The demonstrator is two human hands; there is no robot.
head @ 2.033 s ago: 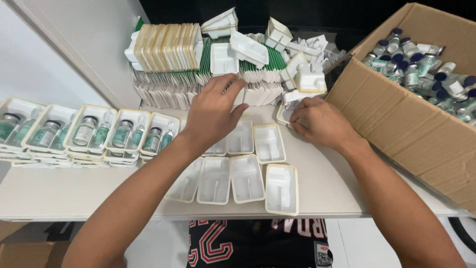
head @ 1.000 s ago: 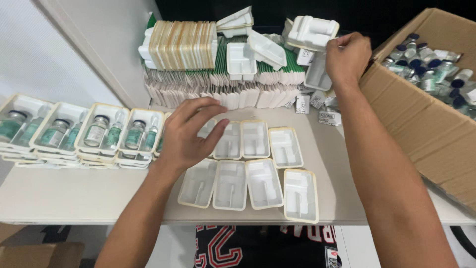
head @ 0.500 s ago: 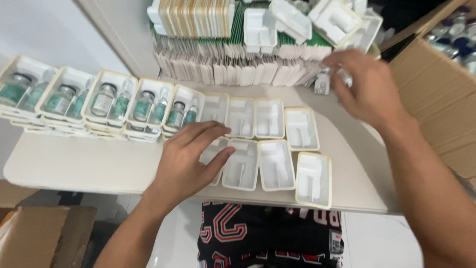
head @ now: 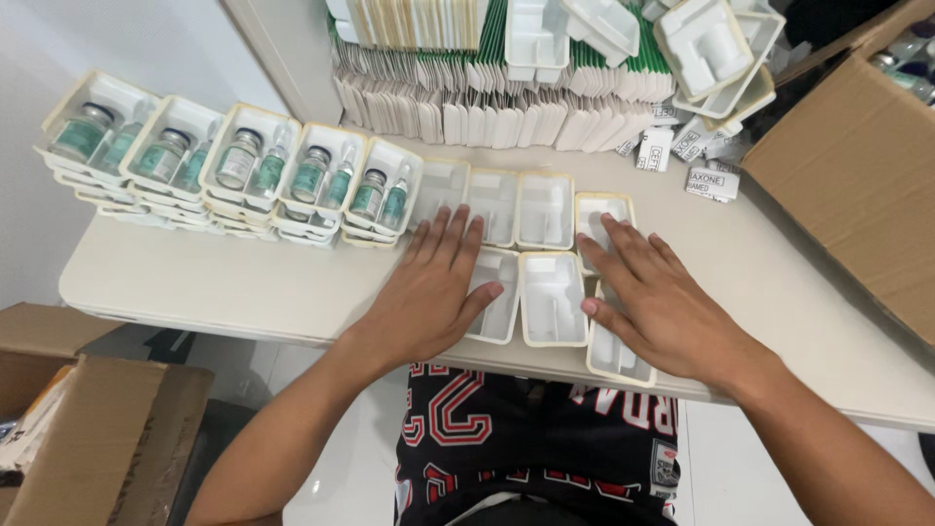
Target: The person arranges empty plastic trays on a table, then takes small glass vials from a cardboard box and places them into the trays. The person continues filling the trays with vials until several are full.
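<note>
My left hand [head: 429, 292] lies flat, fingers spread, on empty white plastic trays [head: 550, 297] near the front edge of the white table [head: 195, 278]. My right hand [head: 657, 302] also rests flat on trays on the right side of the same group, holding nothing. More empty trays [head: 516, 205] form a row just beyond my fingers. To the left stands a row of stacked trays [head: 243, 166] filled with small green-tinted vials.
Flat folded cartons [head: 506, 117] stand packed at the back, with loose empty trays [head: 701, 44] piled on top. A large cardboard box [head: 847, 166] sits at the right, with small paper leaflets [head: 706, 175] beside it. Another cardboard box [head: 88, 429] is on the floor at left.
My right hand came back from the pile near the box and now lies flat on the trays. My left hand stays on the trays. The camera tilted downward.
</note>
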